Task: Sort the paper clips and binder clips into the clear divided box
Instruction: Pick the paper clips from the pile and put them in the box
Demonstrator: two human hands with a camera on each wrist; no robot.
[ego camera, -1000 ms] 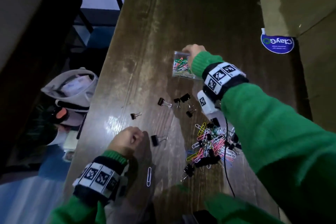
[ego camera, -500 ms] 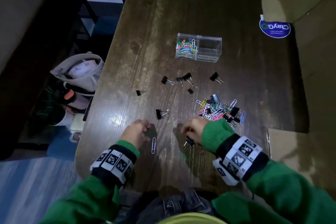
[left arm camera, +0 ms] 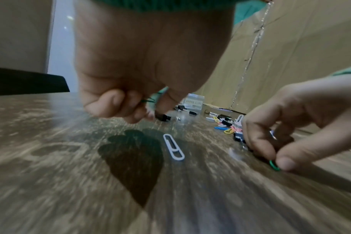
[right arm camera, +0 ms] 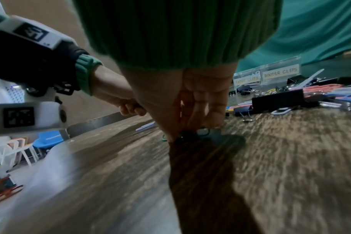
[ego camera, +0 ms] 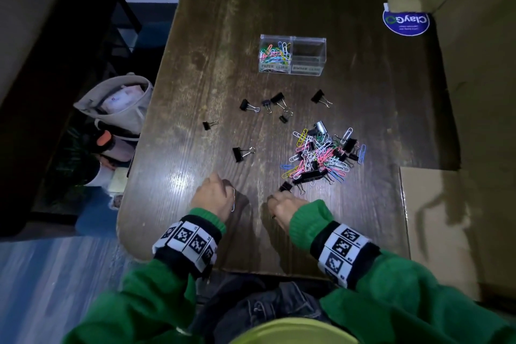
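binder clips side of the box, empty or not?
Empty: the right compartment of the clear divided box shows only bare plastic; paper clips fill the left.

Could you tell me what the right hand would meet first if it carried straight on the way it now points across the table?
Probably the small black binder clip just beyond the right hand, at the near edge of the mixed clip pile. Depth is unclear, so it might pass slightly beside it.

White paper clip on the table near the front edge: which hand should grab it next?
Left. The left hand hovers right beside the white paper clip, though it already grips a green clip. The right hand is farther off, pinching another green clip on the table.
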